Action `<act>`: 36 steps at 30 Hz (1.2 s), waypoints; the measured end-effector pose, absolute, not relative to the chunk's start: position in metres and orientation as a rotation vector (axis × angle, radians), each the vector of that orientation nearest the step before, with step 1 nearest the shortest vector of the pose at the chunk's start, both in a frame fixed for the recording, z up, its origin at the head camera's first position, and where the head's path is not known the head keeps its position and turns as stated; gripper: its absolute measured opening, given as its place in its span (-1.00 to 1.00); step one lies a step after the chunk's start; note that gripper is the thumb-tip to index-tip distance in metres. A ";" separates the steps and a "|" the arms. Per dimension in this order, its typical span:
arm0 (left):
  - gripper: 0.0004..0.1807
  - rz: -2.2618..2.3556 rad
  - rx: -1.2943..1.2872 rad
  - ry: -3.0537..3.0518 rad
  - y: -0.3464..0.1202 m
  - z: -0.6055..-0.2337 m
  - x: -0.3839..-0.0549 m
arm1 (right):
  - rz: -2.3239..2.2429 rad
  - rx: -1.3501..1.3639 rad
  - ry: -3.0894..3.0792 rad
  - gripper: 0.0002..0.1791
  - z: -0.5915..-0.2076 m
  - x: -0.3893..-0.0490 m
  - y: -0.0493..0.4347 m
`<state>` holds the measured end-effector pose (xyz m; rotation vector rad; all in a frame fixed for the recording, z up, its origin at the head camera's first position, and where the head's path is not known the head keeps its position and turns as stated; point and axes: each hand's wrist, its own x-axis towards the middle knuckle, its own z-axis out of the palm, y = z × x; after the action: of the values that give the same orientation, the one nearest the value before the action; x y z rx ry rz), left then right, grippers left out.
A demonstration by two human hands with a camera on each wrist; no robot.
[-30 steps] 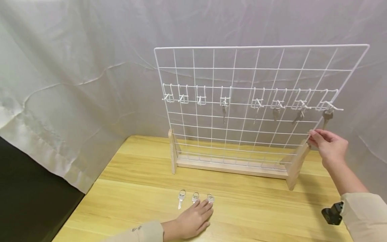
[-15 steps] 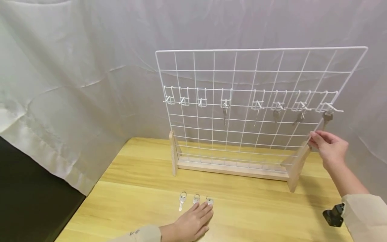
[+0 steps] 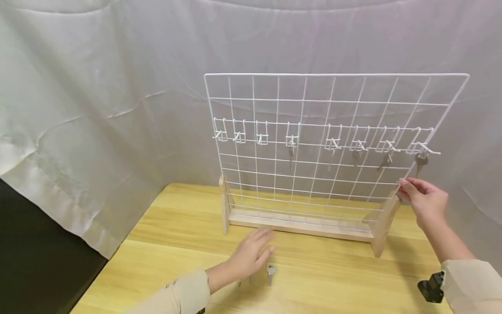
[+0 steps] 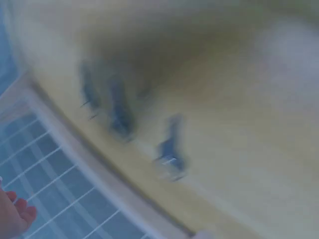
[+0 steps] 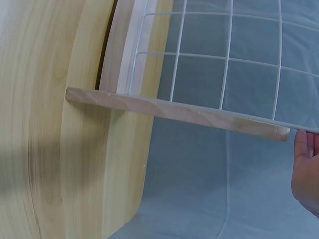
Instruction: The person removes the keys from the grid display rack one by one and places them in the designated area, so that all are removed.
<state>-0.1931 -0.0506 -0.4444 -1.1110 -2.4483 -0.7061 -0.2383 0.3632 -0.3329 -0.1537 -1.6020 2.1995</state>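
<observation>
Wire rack (image 3: pixel 313 125), white, one, set upright in a pale wooden stand (image 3: pixel 302 227) on a yellow wood-grain desk (image 3: pixel 333 279); grey cloth (image 3: pixel 117 144) behind. Hooks (image 3: pixel 333 144), white, eight, in a row across the rack. Hanging keys (image 3: pixel 291 153), five, on the five hooks toward the right end, the endmost just above the right hand (image 3: pixel 427 200). Loose keys (image 4: pixel 172 149), three, blurred, side by side on the desk, told apart in the left wrist view; the head view gives one plainly, near the left thumb, the others mostly covered by the left hand (image 3: pixel 249 255). Left hand: over the desk between the loose keys and the stand, blurred; fingers extended, thumb held apart from them, nothing seen in the grasp. The left wrist view catches only some fingertips at its edge, slightly bent. Right hand: thumb and fingers pressed together, pinching the side wire of the rack; the right wrist view puts this grip just beyond the end of the stand's upright, a closeness less clear from the head, while the hooks and hanging keys appear in the head view alone. Dark device (image 3: pixel 431 288), one, at the right cuff.
</observation>
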 end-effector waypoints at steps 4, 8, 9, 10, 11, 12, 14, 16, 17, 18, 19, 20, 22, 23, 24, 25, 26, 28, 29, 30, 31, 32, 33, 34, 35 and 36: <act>-0.62 -0.997 -0.999 -2.396 -0.040 -0.412 -0.209 | 2.169 -0.131 -1.646 -0.86 -0.333 -0.238 0.364; -0.62 -1.176 -0.926 -2.328 -0.032 -0.377 -0.222 | 2.180 -0.128 -1.643 -0.81 -0.332 -0.238 0.364; -0.62 -1.198 -0.920 -2.303 -0.031 -0.368 -0.225 | 2.179 -0.127 -1.637 -0.80 -0.332 -0.238 0.364; -0.63 -1.210 -0.914 -2.276 -0.030 -0.360 -0.228 | 2.176 -0.124 -1.635 -0.80 -0.332 -0.238 0.364; -0.64 -1.220 -0.913 -2.248 -0.029 -0.353 -0.230 | 2.174 -0.119 -1.634 -0.80 -0.331 -0.238 0.364; -0.65 -1.228 -0.913 -2.221 -0.029 -0.346 -0.233 | 2.165 -0.113 -1.645 -0.79 -0.331 -0.238 0.364; -0.68 -1.221 -0.915 -2.169 -0.029 -0.336 -0.236 | 2.164 -0.081 -1.651 -0.78 -0.331 -0.239 0.363; -0.69 -1.228 -0.903 -2.133 -0.028 -0.327 -0.239 | 2.171 -0.046 -1.664 -0.75 -0.331 -0.239 0.363; -0.69 -1.249 -0.892 -2.116 -0.027 -0.324 -0.240 | 2.172 -0.031 -1.670 -0.74 -0.331 -0.240 0.363; -0.70 -1.282 -0.881 -2.097 -0.026 -0.320 -0.241 | 2.173 -0.016 -1.676 -0.72 -0.331 -0.240 0.363; -0.70 -1.310 -0.863 -2.076 -0.023 -0.317 -0.242 | 2.177 -0.004 -1.671 -0.71 -0.332 -0.240 0.364; -0.71 -1.344 -0.842 -2.052 -0.021 -0.314 -0.243 | 2.174 0.000 -1.675 -0.70 -0.332 -0.240 0.364; -0.72 -1.379 -0.788 -2.004 -0.014 -0.307 -0.246 | 2.169 0.005 -1.686 -0.70 -0.332 -0.240 0.366; -0.72 -1.393 -0.767 -1.976 -0.011 -0.304 -0.248 | 2.165 0.004 -1.697 -0.71 -0.333 -0.240 0.367; -0.71 -1.402 -0.748 -1.954 -0.007 -0.301 -0.250 | 2.160 0.002 -1.713 -0.72 -0.333 -0.240 0.369; -0.71 -1.399 -0.723 -1.940 -0.003 -0.298 -0.252 | 2.147 -0.005 -1.739 -0.73 -0.333 -0.240 0.370; -0.70 -1.395 -0.701 -1.928 0.000 -0.295 -0.254 | 2.135 -0.015 -1.769 -0.73 -0.333 -0.241 0.372; -0.67 -1.406 -0.675 -1.930 0.008 -0.289 -0.256 | 2.116 -0.027 -1.812 -0.75 -0.333 -0.241 0.374; -0.65 -1.417 -0.665 -1.936 0.011 -0.287 -0.257 | 2.107 -0.031 -1.827 -0.75 -0.333 -0.242 0.375; -0.63 -1.428 -0.648 -1.948 0.014 -0.285 -0.257 | 2.098 -0.035 -1.839 -0.74 -0.333 -0.242 0.375; -0.62 -1.441 -0.630 -1.957 0.016 -0.283 -0.258 | 2.092 -0.036 -1.845 -0.74 -0.333 -0.242 0.374; -0.61 -1.458 -0.617 -1.960 0.019 -0.281 -0.258 | 2.092 -0.036 -1.842 -0.74 -0.333 -0.242 0.373; -0.60 -1.481 -0.602 -1.968 0.021 -0.279 -0.259 | 2.091 -0.033 -1.837 -0.75 -0.334 -0.242 0.373; -0.59 -1.500 -0.586 -1.968 0.023 -0.278 -0.259 | 2.089 -0.035 -1.836 -0.75 -0.334 -0.242 0.372; -0.59 -1.520 -0.567 -1.966 0.025 -0.277 -0.260 | 2.089 -0.036 -1.834 -0.75 -0.334 -0.242 0.372; -0.59 -1.537 -0.545 -1.965 0.027 -0.275 -0.260 | 2.093 -0.038 -1.828 -0.75 -0.334 -0.242 0.371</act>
<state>-0.2600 0.0267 -0.2751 -0.5446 -1.9651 -1.5371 -0.2417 0.3712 -0.3341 -0.0376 -1.8280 2.0934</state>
